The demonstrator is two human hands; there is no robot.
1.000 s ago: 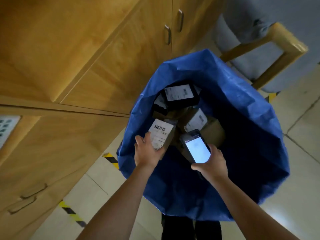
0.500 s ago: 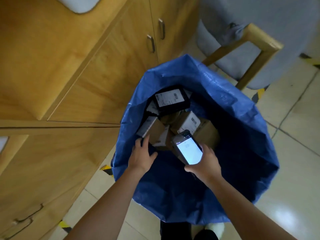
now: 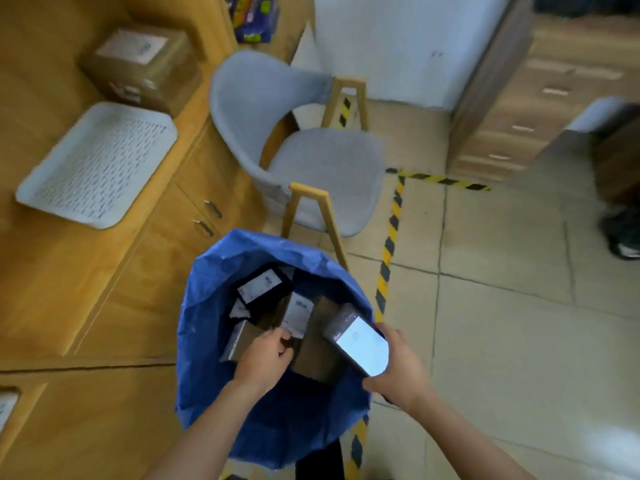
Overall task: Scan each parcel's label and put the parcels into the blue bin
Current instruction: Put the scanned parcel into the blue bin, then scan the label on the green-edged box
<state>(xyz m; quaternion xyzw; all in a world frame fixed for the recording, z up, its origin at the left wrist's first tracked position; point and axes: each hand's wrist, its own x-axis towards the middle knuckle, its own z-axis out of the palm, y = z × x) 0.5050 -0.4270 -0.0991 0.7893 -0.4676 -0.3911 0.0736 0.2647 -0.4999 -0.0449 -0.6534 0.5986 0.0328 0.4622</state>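
**Operator:** What have my hands got?

**Spotter:** Your right hand (image 3: 398, 370) grips the scanner (image 3: 360, 344), screen lit and facing up, over the blue bin (image 3: 204, 306) at its right rim. Your left hand (image 3: 265, 358) is down inside the bin, fingers curled over a brown parcel (image 3: 240, 341). I can't tell whether they hold it or only touch it.

**Operator:** And the other parcels?

**Spotter:** They're in the bin too. A second brown parcel (image 3: 313, 358) lies between your hands, a labelled box (image 3: 298, 311) sits behind it, and a black parcel (image 3: 263, 289) is farthest back. One cardboard box (image 3: 142, 67) sits on the counter (image 3: 52, 271) to your left, just beyond a white tray (image 3: 100, 161). A grey chair (image 3: 322, 168) stands behind the bin.
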